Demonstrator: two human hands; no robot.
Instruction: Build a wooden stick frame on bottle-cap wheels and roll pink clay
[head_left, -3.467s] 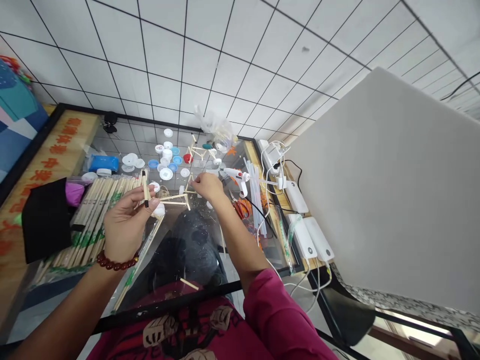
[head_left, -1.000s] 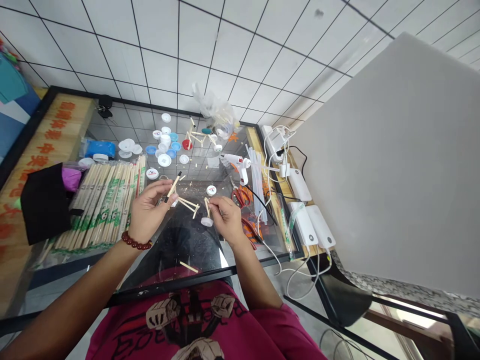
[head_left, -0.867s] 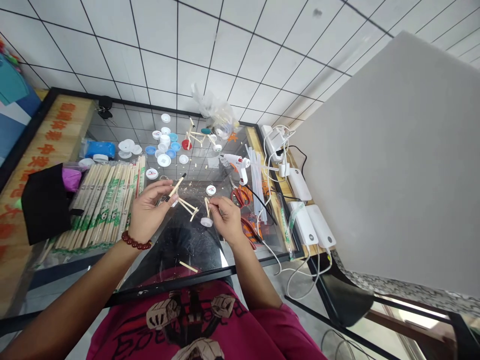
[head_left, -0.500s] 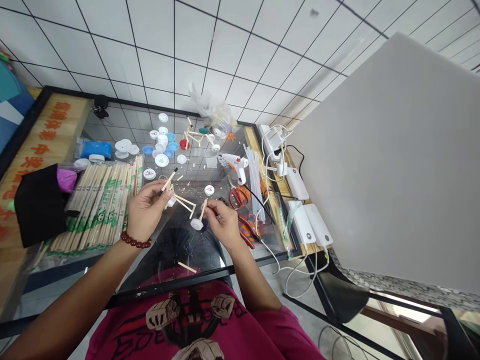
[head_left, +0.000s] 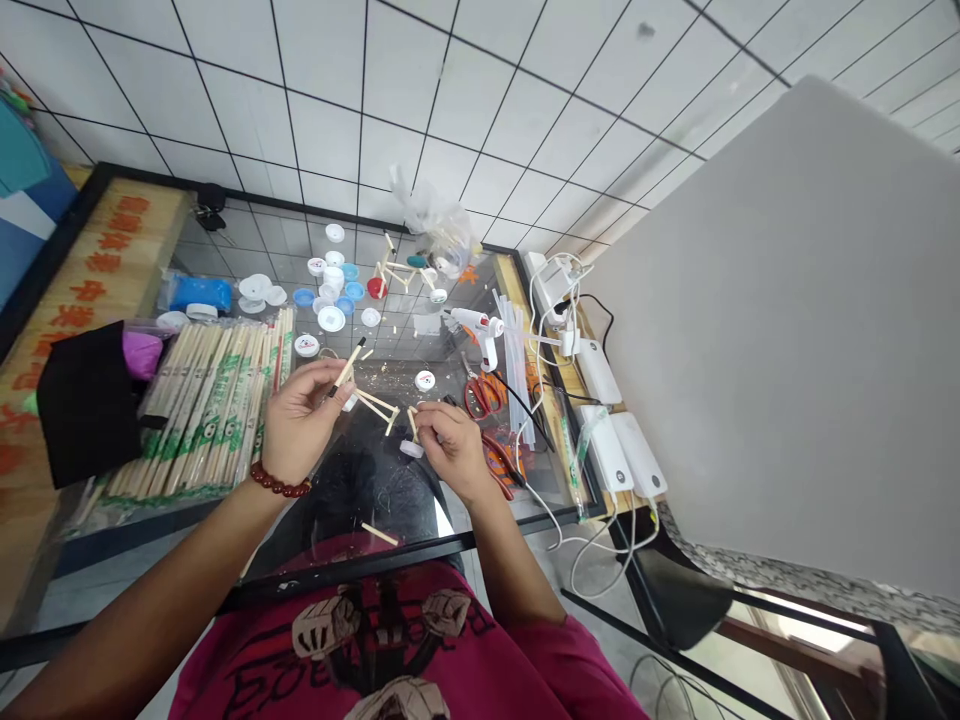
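Pinched in my left hand is a small frame of wooden sticks, with a dark-tipped stick pointing up and a white cap partly hidden by the fingers. My right hand grips a short wooden stick that has a white bottle cap at its lower end. The two pieces are close together but apart, above the glass tabletop. A loose stick piece lies near the front edge.
Bundled chopsticks lie left. White and blue bottle caps, a stick model and a plastic bag are at the back. To the right are a glue gun, scissors, pliers, glue sticks and cables.
My right hand has tilted the stick, so the cap now shows more edge-on and sits slightly further right. The left hand still holds the frame; the whole view has shifted slightly.
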